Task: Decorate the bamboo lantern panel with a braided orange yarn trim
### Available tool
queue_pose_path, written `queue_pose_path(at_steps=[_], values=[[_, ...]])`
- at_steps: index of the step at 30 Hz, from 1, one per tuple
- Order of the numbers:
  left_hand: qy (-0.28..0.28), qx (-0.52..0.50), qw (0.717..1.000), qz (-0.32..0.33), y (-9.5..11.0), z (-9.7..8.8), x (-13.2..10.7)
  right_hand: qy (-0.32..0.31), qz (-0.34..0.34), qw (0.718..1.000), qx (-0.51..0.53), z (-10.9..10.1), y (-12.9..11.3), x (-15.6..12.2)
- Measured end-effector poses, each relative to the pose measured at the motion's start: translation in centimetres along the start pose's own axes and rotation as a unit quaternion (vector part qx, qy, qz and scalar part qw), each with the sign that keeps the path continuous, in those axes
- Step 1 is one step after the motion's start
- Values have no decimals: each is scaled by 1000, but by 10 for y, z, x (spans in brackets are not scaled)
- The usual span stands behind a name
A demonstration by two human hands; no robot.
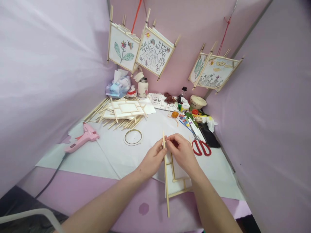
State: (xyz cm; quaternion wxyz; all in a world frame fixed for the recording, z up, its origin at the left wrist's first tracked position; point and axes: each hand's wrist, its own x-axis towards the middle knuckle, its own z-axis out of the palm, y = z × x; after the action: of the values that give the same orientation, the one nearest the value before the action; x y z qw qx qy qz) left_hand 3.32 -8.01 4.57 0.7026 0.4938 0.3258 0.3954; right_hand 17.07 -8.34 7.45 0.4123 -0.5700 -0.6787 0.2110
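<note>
My left hand [153, 159] is closed around the long side stick of a wooden-stick lantern panel [166, 184], gripping it near the upper end. The panel has white backing and an inner lattice of thin sticks. It is tilted over the front edge of the table. At the same upper corner, my right hand [181, 151] has its thumb and fingers pinched together, close to the left fingertips. Whatever lies in that pinch is too small and hidden to make out. My right hand and forearm cover part of the panel's right side.
Left lie a pink glue gun [85, 137] with a cord and a tape roll [133, 137]. Behind are stacked stick frames [128, 108]. Red-handled scissors [201, 147], markers [197, 128] and a lidded bowl [198, 101] stand right. Painted lanterns [155, 51] hang above.
</note>
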Motion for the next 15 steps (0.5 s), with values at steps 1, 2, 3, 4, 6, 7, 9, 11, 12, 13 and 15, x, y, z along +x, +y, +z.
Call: queue_pose_path(at_steps=[1, 2, 3, 4, 6, 7, 9, 11, 12, 13, 15], values=[[1, -3, 1000, -4, 0, 0, 0, 3, 2, 1000, -1, 1, 1, 0], [1, -6, 1000, -8, 0, 1, 0, 6, 5, 1000, -2, 1, 1, 0], [1, -10, 1000, -13, 0, 1, 0, 9, 7, 1000, -3, 2, 2, 0], [1, -14, 1000, -16, 1, 1, 0, 10, 9, 1000, -3, 2, 2, 0], [5, -21, 1000, -20, 2, 2, -1, 11, 10, 1000, -1, 2, 2, -1], [8, -23, 999, -22, 2, 2, -1, 8, 10, 1000, 2, 1, 2, -1], [12, -20, 1000, -21, 2, 2, -1, 2, 8, 1000, 9, 0, 3, -2], [17, -10, 1000, -22, 2, 2, -1, -2, 9, 1000, 18, -1, 3, -2], [19, -7, 999, -24, 2, 2, -1, -4, 10, 1000, 21, -1, 3, -2], [21, -7, 999, -26, 1, 2, -1, -5, 11, 1000, 22, -2, 3, -2], [21, -12, 999, -27, 0, 1, -1, -8, 13, 1000, 22, -1, 3, -3]])
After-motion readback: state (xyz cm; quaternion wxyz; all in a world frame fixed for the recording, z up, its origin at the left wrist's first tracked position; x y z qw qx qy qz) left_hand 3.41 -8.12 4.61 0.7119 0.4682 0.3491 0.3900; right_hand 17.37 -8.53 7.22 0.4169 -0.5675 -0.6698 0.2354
